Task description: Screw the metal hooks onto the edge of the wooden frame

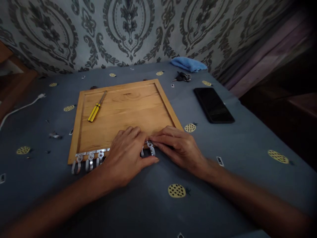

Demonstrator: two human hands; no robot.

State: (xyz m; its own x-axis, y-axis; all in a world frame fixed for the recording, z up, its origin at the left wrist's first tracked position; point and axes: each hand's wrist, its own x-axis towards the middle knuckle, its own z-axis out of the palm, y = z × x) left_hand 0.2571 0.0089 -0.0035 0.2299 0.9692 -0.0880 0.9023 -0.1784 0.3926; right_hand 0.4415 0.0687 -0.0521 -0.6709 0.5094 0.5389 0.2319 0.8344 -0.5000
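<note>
A wooden panel (128, 112) with a raised frame lies flat on the cloth. Along its near edge runs a silvery metal hook rail (90, 156) with several double hooks hanging toward me. My left hand (127, 157) rests over the middle of this rail, its fingers curled onto the rail and the thumb stretched along the near side; it covers part of the hooks. At the rail's right end, my right hand (178, 145) pinches thumb and fingertips together beside the last hook. Whatever small thing sits between those fingertips is hidden. A screwdriver (95, 110) with a yellow handle lies on the panel's upper left.
Right of the panel lie a black phone (214, 105), keys (182, 77) and a blue cloth (188, 63). Small metal pieces (54, 135) are scattered at the left, near a white cable (23, 105). A patterned wall covering (138, 29) rises behind the bed-like surface.
</note>
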